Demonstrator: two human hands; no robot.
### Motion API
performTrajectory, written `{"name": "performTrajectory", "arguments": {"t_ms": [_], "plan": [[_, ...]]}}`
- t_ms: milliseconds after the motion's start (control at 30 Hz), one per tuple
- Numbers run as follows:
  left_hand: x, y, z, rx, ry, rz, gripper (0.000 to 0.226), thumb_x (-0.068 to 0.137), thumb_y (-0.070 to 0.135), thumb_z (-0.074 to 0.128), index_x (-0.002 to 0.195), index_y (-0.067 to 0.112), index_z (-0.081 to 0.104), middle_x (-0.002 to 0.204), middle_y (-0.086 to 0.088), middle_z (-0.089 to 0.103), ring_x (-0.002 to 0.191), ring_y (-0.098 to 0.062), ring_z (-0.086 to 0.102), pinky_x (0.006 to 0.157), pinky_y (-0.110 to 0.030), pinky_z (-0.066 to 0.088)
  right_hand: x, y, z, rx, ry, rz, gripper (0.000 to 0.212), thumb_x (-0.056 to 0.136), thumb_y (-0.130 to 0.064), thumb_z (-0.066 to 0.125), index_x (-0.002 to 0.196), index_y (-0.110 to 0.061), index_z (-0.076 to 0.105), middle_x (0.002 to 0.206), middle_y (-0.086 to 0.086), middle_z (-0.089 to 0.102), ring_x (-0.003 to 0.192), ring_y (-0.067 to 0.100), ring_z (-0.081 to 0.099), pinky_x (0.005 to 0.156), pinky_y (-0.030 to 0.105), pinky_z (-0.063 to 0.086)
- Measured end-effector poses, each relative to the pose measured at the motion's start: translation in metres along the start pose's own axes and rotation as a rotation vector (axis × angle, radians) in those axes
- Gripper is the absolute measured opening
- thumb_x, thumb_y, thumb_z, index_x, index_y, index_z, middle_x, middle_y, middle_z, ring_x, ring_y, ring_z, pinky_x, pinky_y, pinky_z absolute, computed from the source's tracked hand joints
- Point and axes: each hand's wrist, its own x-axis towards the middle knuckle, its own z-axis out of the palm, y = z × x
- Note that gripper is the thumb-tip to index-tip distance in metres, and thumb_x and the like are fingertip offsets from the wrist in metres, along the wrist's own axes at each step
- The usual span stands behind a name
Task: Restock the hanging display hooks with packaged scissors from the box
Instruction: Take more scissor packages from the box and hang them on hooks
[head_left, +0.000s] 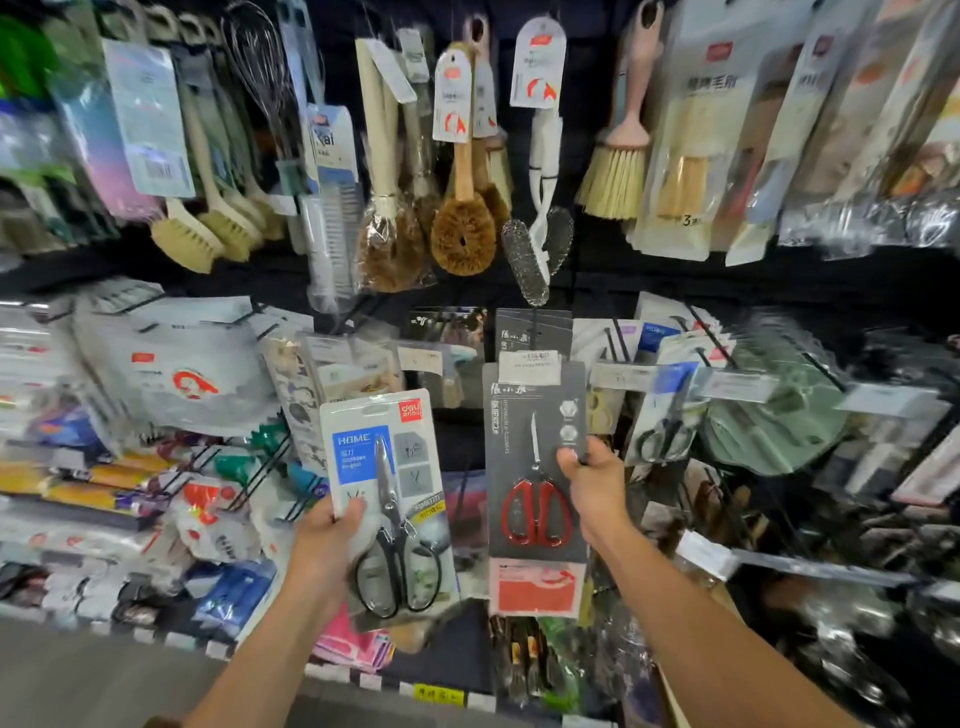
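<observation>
My left hand (324, 545) grips a white and blue pack of black-handled scissors (387, 499) by its lower left edge, held up in front of the display. My right hand (595, 480) pinches the right edge of a dark grey pack of red-handled scissors (535, 488). The top of that grey pack sits under a price label at a hook (532, 332), where more dark packs of the same kind hang behind it. Whether the pack is on the hook is hidden by the label. A cardboard box edge (675, 701) shows at the bottom right.
Brushes and scourers (462, 223) hang on the row above. Bagged goods (171, 374) crowd the hooks to the left, other scissor packs (665, 415) and green items (769, 426) to the right. Black hook rods (260, 467) stick out toward me. A shelf edge with price tags (436, 693) runs below.
</observation>
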Motion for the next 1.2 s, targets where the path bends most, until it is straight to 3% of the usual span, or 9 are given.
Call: {"name": "performTrajectory", "arguments": {"t_ms": [333, 467, 567, 767, 867, 1000, 1067, 1200], "plan": [[0.01, -0.001, -0.003, -0.004, -0.027, -0.042, 0.017, 0.097, 0.011, 0.055, 0.108, 0.01, 0.068, 0.107, -0.013, 0.072, 0.101, -0.033, 0.066, 0.096, -0.049, 0.048, 0.009, 0.008, 0.009, 0.073, 0.023, -0.017, 0.022, 0.091, -0.004, 0.059, 0.093, -0.023, 0.07, 0.087, -0.009, 0.076, 0.086, 0.016, 0.07, 0.081, 0.035, 0.056], [0.017, -0.003, -0.006, -0.013, -0.046, -0.044, 0.018, 0.097, 0.01, 0.054, 0.107, 0.012, 0.069, 0.106, -0.009, 0.074, 0.101, -0.03, 0.068, 0.092, -0.044, 0.051, 0.018, 0.006, 0.013, 0.103, 0.038, 0.009, 0.022, 0.09, -0.002, 0.06, 0.091, -0.022, 0.07, 0.084, -0.009, 0.076, 0.084, 0.019, 0.069, 0.08, 0.035, 0.056], [0.02, -0.005, -0.007, 0.013, -0.064, -0.048, 0.017, 0.097, 0.013, 0.055, 0.105, 0.016, 0.07, 0.105, -0.006, 0.075, 0.102, -0.029, 0.068, 0.094, -0.049, 0.05, 0.025, 0.003, 0.017, 0.11, 0.03, 0.01, 0.023, 0.091, -0.002, 0.059, 0.091, -0.021, 0.071, 0.087, -0.006, 0.076, 0.083, 0.02, 0.069, 0.078, 0.036, 0.057], [0.019, -0.007, -0.007, 0.007, -0.092, -0.062, 0.019, 0.097, 0.012, 0.054, 0.106, 0.017, 0.07, 0.106, -0.003, 0.075, 0.102, -0.027, 0.069, 0.094, -0.049, 0.05, 0.029, 0.001, 0.027, 0.148, 0.047, -0.005, 0.027, 0.09, 0.004, 0.057, 0.088, -0.019, 0.069, 0.08, -0.01, 0.075, 0.074, 0.007, 0.069, 0.066, 0.02, 0.055], [0.016, -0.006, -0.007, -0.002, -0.115, -0.053, 0.021, 0.098, 0.01, 0.052, 0.108, 0.016, 0.069, 0.104, -0.004, 0.076, 0.097, -0.026, 0.071, 0.086, -0.044, 0.054, 0.038, -0.004, 0.031, 0.155, 0.05, 0.025, 0.023, 0.092, 0.003, 0.057, 0.097, -0.016, 0.07, 0.092, 0.0, 0.074, 0.083, 0.016, 0.069, 0.077, 0.029, 0.057], [0.013, -0.004, -0.006, -0.013, -0.116, -0.044, 0.022, 0.098, 0.009, 0.05, 0.106, 0.016, 0.069, 0.1, -0.003, 0.077, 0.09, -0.022, 0.073, 0.076, -0.036, 0.053, 0.056, -0.015, 0.037, 0.045, 0.081, 0.075, 0.019, 0.094, -0.006, 0.058, 0.09, -0.023, 0.067, 0.084, -0.004, 0.069, 0.083, 0.018, 0.065, 0.069, 0.025, 0.055], [0.012, -0.004, -0.005, -0.012, -0.111, -0.044, 0.022, 0.098, 0.01, 0.05, 0.105, 0.018, 0.069, 0.099, -0.002, 0.077, 0.09, -0.021, 0.073, 0.077, -0.037, 0.054, 0.066, -0.018, 0.039, -0.032, 0.098, 0.126, 0.01, 0.095, -0.012, 0.058, 0.097, -0.017, 0.066, 0.088, 0.004, 0.07, 0.087, 0.024, 0.066, 0.061, 0.027, 0.053], [0.011, -0.005, -0.004, 0.002, -0.097, -0.05, 0.02, 0.097, 0.012, 0.053, 0.103, 0.021, 0.07, 0.099, -0.001, 0.077, 0.088, -0.019, 0.074, 0.076, -0.036, 0.055, 0.09, -0.022, 0.047, -0.264, 0.106, 0.182, 0.025, 0.1, -0.018, 0.049, 0.116, -0.002, 0.059, 0.085, 0.008, 0.059, 0.072, 0.017, 0.052, 0.062, 0.027, 0.041]]}}
